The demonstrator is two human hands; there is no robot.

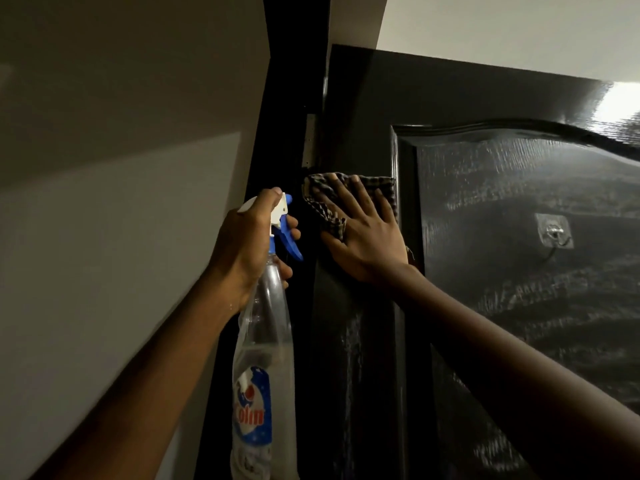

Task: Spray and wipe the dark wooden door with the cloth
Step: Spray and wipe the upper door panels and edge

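The dark wooden door point(360, 140) fills the right half of the view, its raised panel glossy and streaked with wet marks. My right hand point(367, 233) lies flat with spread fingers on a checked cloth point(320, 195), pressing it against the door's left stile near the hinge edge. My left hand point(249, 244) grips the neck of a clear spray bottle point(265, 358) with a white and blue trigger head, held upright just left of the door edge. The bottle carries a blue and red label.
A pale wall point(104, 202) takes up the left side. The dark door frame point(280, 116) with a metal hinge plate point(311, 140) runs between wall and door. A clear stick-on hook point(554, 232) sits on the door panel at right. Light glares off the door's top right.
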